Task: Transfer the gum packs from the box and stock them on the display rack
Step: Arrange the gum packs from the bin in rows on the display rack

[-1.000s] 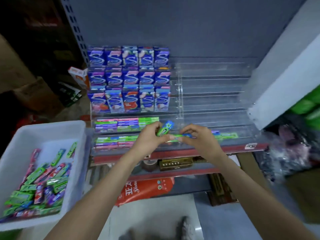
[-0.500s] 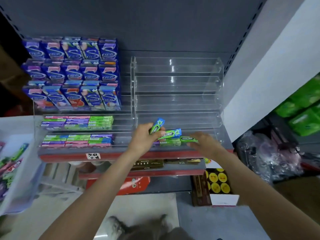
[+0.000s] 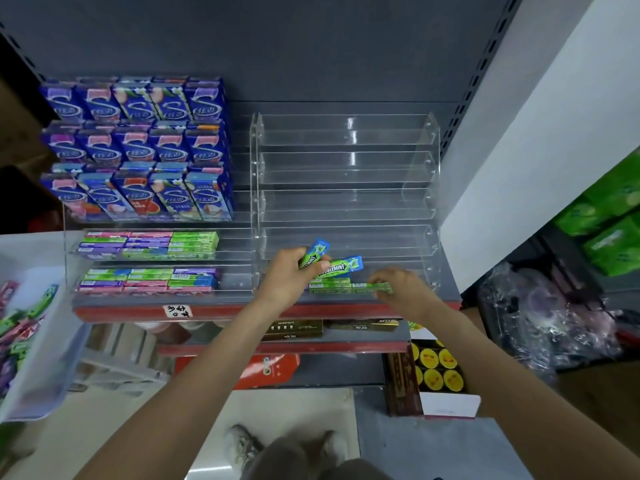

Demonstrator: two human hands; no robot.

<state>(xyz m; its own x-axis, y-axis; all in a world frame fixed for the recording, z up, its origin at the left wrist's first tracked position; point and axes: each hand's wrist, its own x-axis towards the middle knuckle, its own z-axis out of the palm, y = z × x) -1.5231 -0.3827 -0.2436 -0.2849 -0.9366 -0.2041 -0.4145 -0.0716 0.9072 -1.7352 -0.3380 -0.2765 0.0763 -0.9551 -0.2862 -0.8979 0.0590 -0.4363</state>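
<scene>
Gripping gum packs (image 3: 313,257) – left hand (image 3: 287,278) | right hand (image 3: 398,285) pinching rack pack (image 3: 372,288)

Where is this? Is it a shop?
Most likely a small shop: tiered clear display racks hold rows of gum packs, a handwritten label sits on the red shelf edge, and more boxed goods wait below.

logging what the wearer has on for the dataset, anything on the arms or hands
Nothing worn that shows: both forearms are bare up to the bottom of the frame, with no sleeves in view. The left hand and right hand have no gloves, and no watch, bracelet or ring can be made out.
</scene>
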